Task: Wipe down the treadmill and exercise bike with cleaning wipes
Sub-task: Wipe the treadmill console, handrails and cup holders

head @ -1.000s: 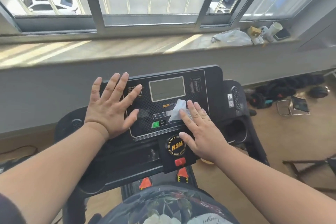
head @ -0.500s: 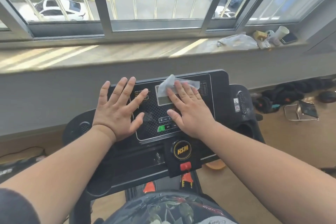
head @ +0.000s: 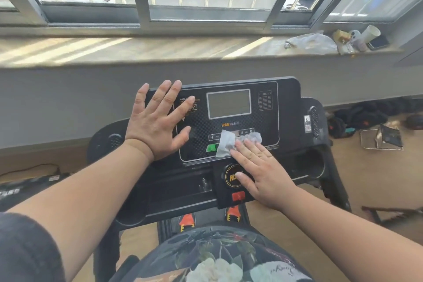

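Sunlit windows and a long sill (head: 142, 50) run behind the treadmill, whose black console (head: 288, 98) fills the middle of the view. On its lower button row lies the wipe (head: 226, 144), a thin white sheet, crumpled and partly folded, covering some of the keys beside the green button (head: 211, 147).

The right hand (head: 263, 174) lies flat with straight fingers, the fingertips pressing the wipe's near edge against the panel and the thumb over the round logo knob (head: 230, 176). The left hand (head: 158, 119) is spread open on the console's left side, palm down, gripping nothing; it seems to brace the panel. The two hands are well apart.

The wipe looks soft, light and limp, likely damp, so it should bunch and slide under an open palm rather than keep its shape. Pressing it flat under several fingers probably controls it best; a pinch at one corner would likely let it trail. The console looks stiff, but its keys and screen (head: 229, 103) call for moderate pressure. No exercise bike is in view.
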